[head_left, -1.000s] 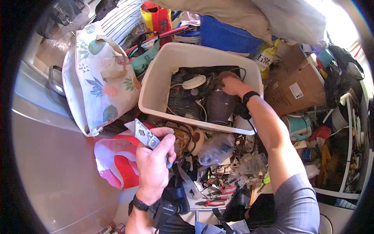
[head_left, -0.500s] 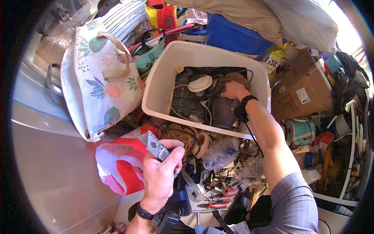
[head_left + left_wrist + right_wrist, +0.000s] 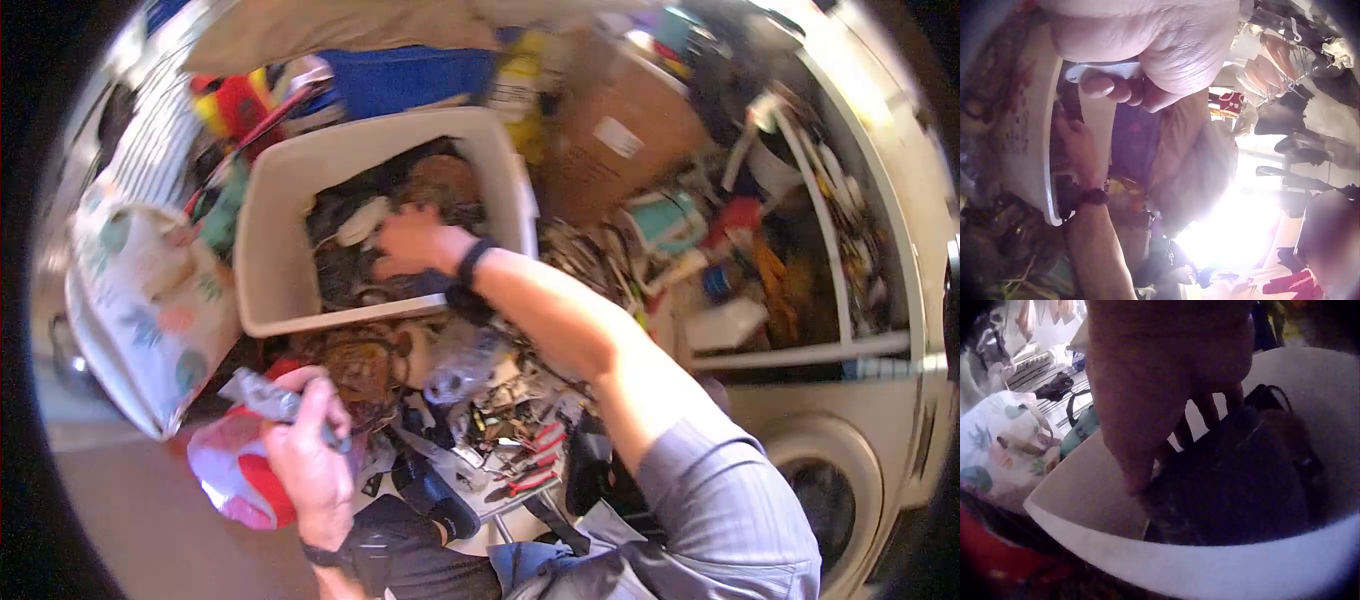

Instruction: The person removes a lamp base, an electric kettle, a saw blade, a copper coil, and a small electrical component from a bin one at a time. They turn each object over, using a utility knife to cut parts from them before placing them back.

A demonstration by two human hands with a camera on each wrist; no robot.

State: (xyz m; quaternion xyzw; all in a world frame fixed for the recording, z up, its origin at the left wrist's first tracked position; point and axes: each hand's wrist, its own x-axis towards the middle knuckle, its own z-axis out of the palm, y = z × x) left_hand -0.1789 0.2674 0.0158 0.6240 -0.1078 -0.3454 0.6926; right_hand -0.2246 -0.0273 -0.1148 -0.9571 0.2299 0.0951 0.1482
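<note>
So here's where we are: our hands are well apart, and only one of them is in the tub. Our left hand (image 3: 312, 455) has its fingers curled round a utility knife (image 3: 268, 400), up in the air just outside the near left corner of the white tub (image 3: 345, 321). Our right hand (image 3: 412, 243) is down inside the tub, fingers spread along the edge of some dark thing (image 3: 1229, 478), close to a white rounded piece (image 3: 363, 221). The right wrist view is too dim to tell whether thumb and fingers really grip it or just rest there, and we can't say what it is either. A brown lump (image 3: 446, 178) sits farther back. If we had to name the step, we'd call it sorting through the tub by feel, knife on standby. Next move probably calls for a proper hold on one piece and lifting it clear of the loose stuff, with the knife kept well away from our right forearm. Red-handled pliers (image 3: 524, 480) lie below the tub too, if cutting isn't it.
</note>
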